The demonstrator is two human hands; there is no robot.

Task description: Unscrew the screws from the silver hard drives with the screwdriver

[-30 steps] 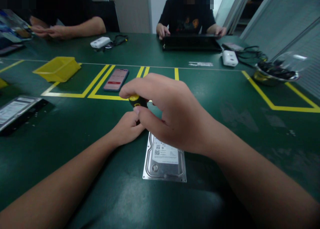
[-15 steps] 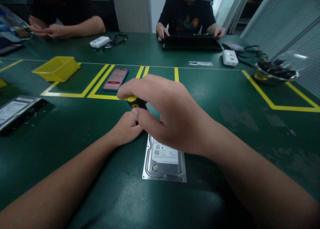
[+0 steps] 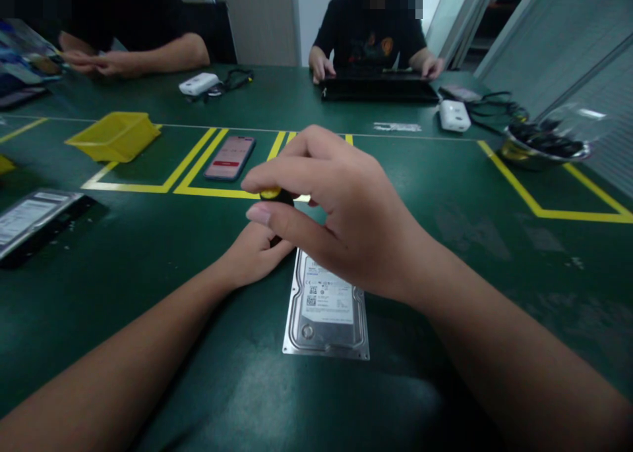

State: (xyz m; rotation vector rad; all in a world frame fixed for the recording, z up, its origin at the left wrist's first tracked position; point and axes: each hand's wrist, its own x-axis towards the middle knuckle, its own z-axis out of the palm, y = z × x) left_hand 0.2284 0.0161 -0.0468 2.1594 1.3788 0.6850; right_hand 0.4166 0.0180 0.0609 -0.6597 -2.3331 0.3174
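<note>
A silver hard drive [image 3: 321, 333] with a white label lies flat on the green table before me, its far end hidden under my hands. My right hand [image 3: 346, 215] is closed round the black and yellow handle of a screwdriver [image 3: 277, 196], thumb and fingers on its top part. The screwdriver's tip is out of sight. Low at the drive's far left side rests my left hand [image 3: 254, 254], its fingers curled and mostly covered by my right hand, so what they grip is hidden.
On the left lies another hard drive [image 3: 39, 221] with small bits beside it. Further back are a yellow bin [image 3: 116, 139], a phone [image 3: 230, 157] and a metal bowl of dark parts [image 3: 544, 145]. Two people sit across the table [image 3: 198, 360], one with hands on a black tray [image 3: 380, 86].
My right hand has shifted slightly right and turned about the screwdriver handle, its fingers more bent. The left hand and the drive have hardly moved.
</note>
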